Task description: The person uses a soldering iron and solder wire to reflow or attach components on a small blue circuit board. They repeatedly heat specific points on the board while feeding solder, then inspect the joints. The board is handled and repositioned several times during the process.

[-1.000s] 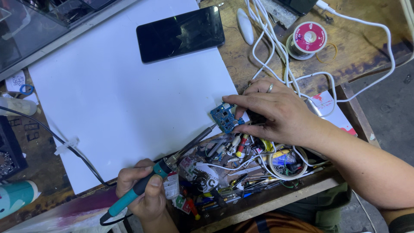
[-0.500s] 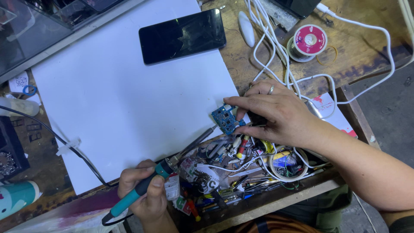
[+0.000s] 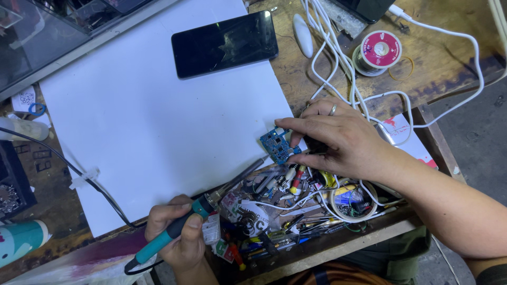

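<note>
The left hand [image 3: 177, 237], at the near edge of the bench [image 3: 443, 63], has its fingers clenched around the teal handle of a soldering iron [image 3: 203, 208], whose metal shaft slants up and to the right so that the tip lies just left of a small blue circuit board [image 3: 278, 145]. The right hand [image 3: 343, 140], wearing a ring, comes in from the right and grasps that board, pinching it between thumb and fingertips at the right edge of a large white sheet [image 3: 153, 116]. The board sits tilted, half over the sheet and half over a tray of clutter [image 3: 296, 203] holding loose wires, small tools and a roll of tape. A black cord from the iron's handle runs left across the sheet under a strip of clear tape. At the far side of the sheet lies a dark phone [image 3: 224, 45], face up. To the right of it, on bare wood, rests a spool of solder wire [image 3: 377, 51] with a pink label, and white cables [image 3: 338, 68] loop past it toward the right hand. A teal cylinder [image 3: 21, 240] lies at the near left.
</note>
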The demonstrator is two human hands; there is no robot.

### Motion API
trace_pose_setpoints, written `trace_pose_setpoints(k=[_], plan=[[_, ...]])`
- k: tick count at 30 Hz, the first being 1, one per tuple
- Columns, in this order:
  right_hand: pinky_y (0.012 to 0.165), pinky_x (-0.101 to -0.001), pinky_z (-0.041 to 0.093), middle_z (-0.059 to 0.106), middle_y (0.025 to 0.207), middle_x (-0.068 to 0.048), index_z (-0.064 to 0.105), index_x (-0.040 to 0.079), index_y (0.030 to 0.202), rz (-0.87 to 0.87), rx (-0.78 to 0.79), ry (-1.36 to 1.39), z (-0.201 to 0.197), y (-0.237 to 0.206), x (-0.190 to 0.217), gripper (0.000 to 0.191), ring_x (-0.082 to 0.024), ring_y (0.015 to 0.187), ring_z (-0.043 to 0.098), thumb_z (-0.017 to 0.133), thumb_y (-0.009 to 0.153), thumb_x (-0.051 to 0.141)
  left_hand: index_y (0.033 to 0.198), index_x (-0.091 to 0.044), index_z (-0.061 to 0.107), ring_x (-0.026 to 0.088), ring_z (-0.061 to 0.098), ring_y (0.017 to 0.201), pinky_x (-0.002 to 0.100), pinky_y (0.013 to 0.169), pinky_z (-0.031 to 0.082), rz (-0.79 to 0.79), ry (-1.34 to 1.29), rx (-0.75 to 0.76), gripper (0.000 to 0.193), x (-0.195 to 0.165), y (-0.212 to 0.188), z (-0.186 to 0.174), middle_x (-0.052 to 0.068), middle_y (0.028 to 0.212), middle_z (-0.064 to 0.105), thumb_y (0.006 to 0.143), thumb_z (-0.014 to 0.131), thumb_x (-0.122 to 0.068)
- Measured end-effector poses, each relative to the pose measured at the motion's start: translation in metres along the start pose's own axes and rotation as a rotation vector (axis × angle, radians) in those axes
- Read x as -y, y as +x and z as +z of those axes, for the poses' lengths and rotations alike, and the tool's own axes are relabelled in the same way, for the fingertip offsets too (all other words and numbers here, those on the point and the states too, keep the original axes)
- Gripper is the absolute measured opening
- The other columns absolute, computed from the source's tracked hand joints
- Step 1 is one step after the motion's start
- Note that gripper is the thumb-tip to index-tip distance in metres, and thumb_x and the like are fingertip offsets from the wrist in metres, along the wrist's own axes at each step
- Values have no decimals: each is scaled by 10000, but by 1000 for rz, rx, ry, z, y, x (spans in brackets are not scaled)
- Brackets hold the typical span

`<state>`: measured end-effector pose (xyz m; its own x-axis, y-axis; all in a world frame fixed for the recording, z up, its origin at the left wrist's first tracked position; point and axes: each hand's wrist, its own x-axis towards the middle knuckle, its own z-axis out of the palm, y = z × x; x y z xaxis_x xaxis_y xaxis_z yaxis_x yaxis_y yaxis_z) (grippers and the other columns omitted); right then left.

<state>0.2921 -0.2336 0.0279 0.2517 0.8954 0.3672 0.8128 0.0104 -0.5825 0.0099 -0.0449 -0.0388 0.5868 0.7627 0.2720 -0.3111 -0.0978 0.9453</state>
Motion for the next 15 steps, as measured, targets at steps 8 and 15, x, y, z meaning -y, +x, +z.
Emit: trace_pose_setpoints(k=[8,15], plan=[[933,-398,497,744,1011,30,631,88,1366,-17,-6,-11,0,0,-1,689,-222,1017,658,877,745,261,1027,1,587,102,557,656,210,615,444,13,-36,5,204,4,-2,-3,100,748,636,939,760,-64],[944,-396,493,743,1017,31,629,87,1373,-16,-9,0,0,0,0,691,-213,1022,658,872,751,265,1022,-1,583,104,564,678,227,654,453,-7,-29,-1,205,3,-2,-4,125,815,650,930,752,-67]])
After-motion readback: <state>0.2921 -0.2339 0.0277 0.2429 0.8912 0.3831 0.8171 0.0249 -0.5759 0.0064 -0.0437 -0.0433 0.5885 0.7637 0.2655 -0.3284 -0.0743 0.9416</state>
